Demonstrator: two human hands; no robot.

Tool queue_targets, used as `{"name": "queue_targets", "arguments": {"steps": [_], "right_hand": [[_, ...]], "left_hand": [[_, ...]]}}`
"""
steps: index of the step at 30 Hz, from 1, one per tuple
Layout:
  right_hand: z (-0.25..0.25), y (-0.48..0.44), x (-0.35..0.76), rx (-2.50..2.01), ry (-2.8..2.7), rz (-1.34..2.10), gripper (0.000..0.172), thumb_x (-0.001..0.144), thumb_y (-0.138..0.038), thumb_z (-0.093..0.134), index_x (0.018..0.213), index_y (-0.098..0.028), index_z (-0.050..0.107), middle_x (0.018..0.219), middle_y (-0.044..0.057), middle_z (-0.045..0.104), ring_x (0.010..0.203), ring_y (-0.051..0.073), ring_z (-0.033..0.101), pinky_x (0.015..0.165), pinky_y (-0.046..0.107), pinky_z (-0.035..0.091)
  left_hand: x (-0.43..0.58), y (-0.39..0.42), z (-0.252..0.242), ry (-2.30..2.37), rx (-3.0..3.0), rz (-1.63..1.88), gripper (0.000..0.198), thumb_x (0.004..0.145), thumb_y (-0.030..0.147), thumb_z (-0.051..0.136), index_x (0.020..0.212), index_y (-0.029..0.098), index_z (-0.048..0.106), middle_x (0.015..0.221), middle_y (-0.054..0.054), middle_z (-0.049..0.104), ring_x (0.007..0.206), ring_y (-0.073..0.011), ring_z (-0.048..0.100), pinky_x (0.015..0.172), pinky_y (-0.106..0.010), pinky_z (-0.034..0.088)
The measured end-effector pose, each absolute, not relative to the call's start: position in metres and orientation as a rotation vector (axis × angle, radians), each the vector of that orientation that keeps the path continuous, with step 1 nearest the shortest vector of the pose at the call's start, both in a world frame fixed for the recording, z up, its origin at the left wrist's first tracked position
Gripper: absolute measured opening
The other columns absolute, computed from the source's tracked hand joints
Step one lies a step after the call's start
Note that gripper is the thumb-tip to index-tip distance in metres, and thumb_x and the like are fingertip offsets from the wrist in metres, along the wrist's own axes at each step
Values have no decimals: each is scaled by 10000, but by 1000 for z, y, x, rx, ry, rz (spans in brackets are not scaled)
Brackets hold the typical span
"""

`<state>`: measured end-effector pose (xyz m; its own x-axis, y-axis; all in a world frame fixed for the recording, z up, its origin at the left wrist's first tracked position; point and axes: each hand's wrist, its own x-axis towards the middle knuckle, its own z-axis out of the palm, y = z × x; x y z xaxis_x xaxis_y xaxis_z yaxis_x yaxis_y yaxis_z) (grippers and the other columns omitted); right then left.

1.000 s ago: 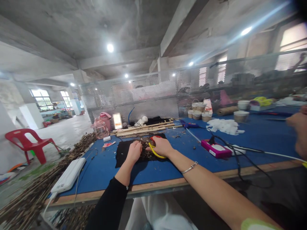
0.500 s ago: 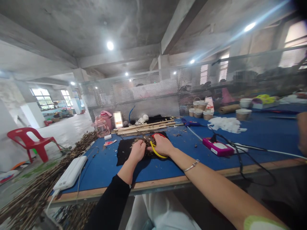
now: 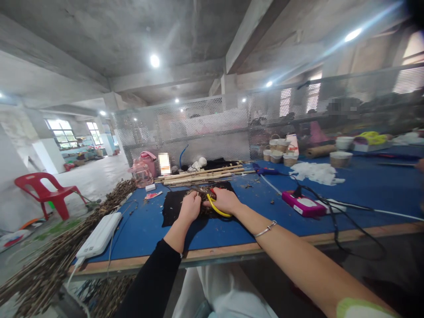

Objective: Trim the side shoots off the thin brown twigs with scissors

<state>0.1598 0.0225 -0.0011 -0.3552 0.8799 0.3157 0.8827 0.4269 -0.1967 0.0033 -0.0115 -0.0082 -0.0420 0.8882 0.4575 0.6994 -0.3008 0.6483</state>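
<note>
My right hand (image 3: 225, 201) is closed on a pair of scissors (image 3: 219, 209) with one yellow and one red handle. Their dark blades point left, over a pile of dried brown plant bits (image 3: 207, 211). My left hand (image 3: 191, 206) is closed at the left side of the pile, fingers pinched on dried plant pieces that they mostly hide. Under both hands lies a black cloth (image 3: 170, 207), spread on the blue tabletop (image 3: 145, 240).
Bamboo sticks (image 3: 198, 176) lie behind the cloth. To the right are a purple power strip (image 3: 303, 204) with cables, white tissue (image 3: 316, 172) and several small pots (image 3: 277, 156). A white power bank (image 3: 99, 234) and bundled dried stalks (image 3: 43, 269) are at the left.
The scissors' red handle shows less above my right hand, which is closed a little tighter. My left hand stays at the pile. The whole view has shifted slightly.
</note>
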Motion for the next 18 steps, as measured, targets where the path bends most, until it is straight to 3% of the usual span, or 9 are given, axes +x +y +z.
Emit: {"name": "queue_targets", "arguments": {"steps": [5, 13, 18], "right_hand": [[-3, 23, 160, -1553, -2248, -68, 623, 639, -732, 445, 907, -178, 541, 870, 102, 649, 840, 251, 609, 682, 298, 417], [-3, 21, 158, -1590, -2168, -47, 576, 639, -689, 503, 897, -176, 541, 884, 113, 649, 862, 246, 606, 701, 290, 410], [2, 15, 156, -1613, -2183, -34, 540, 651, -640, 534, 913, -168, 540, 895, 113, 647, 862, 247, 608, 697, 277, 409]], "left_hand": [[0, -8, -11, 1836, 1896, 1353, 222, 801, 257, 336, 688, 177, 509, 719, -50, 598, 679, -150, 512, 618, -234, 337], [4, -18, -4, 2120, 1971, 1456, 200, 813, 350, 385, 765, 188, 492, 675, -45, 563, 659, -173, 526, 614, -261, 341], [11, -18, -2, 1966, 2434, 1543, 110, 786, 212, 438, 843, 179, 527, 828, -76, 578, 923, -200, 488, 794, -298, 360]]}}
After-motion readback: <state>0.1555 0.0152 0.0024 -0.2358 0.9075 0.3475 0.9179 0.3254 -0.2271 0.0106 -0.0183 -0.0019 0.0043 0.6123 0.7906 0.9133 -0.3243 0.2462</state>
